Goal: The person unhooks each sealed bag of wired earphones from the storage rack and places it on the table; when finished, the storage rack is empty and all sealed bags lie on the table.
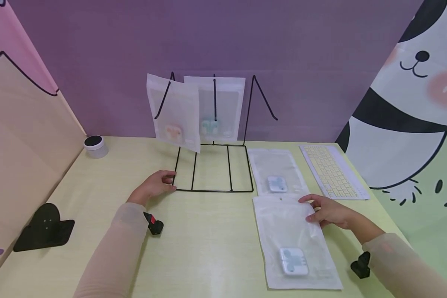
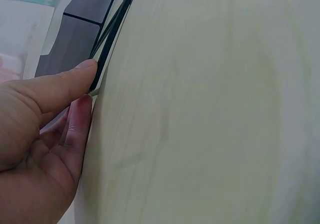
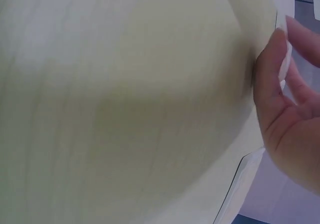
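Note:
At the front left corner of a black wire display rack (image 1: 216, 191), my left hand (image 1: 154, 185) pinches the base wire, thumb (image 2: 82, 78) on top. My right hand (image 1: 329, 213) pinches the upper right edge of a white zip pouch (image 1: 279, 231), which lies flat with a small white case patterned in blue-grey inside. Behind it lies a second white pouch (image 1: 273, 165) holding a similar case. Two more pouches hang on the rack: the left one (image 1: 176, 99) has an orange-pink patterned item, the middle one (image 1: 231, 99) a teal one. The rack's right hook (image 1: 265, 99) is bare.
A white keyboard (image 1: 331, 169) lies at the back right, beside the pouches. On the far left stand a white jar with a black lid (image 1: 97, 150) and a black stand (image 1: 46, 227). A purple backdrop (image 1: 301, 62) rises behind the table.

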The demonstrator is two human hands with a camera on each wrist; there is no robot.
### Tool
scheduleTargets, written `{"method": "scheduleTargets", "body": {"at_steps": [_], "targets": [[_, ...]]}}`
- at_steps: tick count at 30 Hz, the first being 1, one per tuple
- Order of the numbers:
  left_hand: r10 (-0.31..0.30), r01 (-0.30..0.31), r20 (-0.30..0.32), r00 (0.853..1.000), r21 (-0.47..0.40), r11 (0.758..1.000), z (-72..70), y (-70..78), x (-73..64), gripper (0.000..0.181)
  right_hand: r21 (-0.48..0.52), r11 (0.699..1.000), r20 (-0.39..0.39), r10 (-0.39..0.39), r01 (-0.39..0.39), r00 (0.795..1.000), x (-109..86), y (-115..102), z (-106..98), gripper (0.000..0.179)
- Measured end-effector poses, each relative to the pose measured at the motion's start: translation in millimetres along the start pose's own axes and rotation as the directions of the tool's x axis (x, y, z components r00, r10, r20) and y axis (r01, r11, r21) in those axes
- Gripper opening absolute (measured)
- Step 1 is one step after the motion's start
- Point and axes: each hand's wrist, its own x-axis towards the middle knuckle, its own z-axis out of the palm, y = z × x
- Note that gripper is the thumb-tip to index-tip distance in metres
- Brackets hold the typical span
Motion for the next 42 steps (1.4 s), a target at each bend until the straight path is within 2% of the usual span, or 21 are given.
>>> {"method": "scheduleTargets", "body": {"at_steps": [16,20,23,27,35,39,42], "targets": [[0.001,-0.001,-0.007,1.0,0.001,1.0,-2.0,3.6,1.3,0.06,-0.139,0.989,-0.073,0.043,-0.053,0.996,-5.4,-20,5,0.064],[-0.004,0.004,-0.003,1.0,-0.01,1.0,-1.7,2.9,2.5,0.06,-0.211,0.973,-0.116,0.073,-0.096,0.991,-5.1,-26,4,0.06],[-0.009,0.009,-0.005,1.0,-0.016,1.0,-1.1,1.9,2.8,0.06,-0.288,0.951,-0.151,0.067,-0.109,0.986,-2.4,-33,3,0.058],[-0.004,0.004,-0.01,1.0,-0.009,1.0,-0.3,0.4,2.0,0.06,-0.349,0.935,-0.155,0.013,-0.068,0.988,3.2,-49,5,0.059],[0.016,-0.016,-0.01,1.0,-0.005,1.0,1.8,0.9,0.0,0.058,-0.383,0.922,-0.132,-0.115,0.057,0.985,22.3,-86,19,0.058],[0.007,-0.007,-0.016,1.0,0.004,1.0,1.9,0.5,0.2,0.059,-0.405,0.908,-0.152,-0.185,0.11,0.971,37.5,-100,28,0.056],[0.006,-0.006,-0.017,1.0,0.006,1.0,2.3,-0.2,0.1,0.058,-0.443,0.882,-0.177,-0.261,0.16,0.949,49.4,-108,36,0.056]]}}
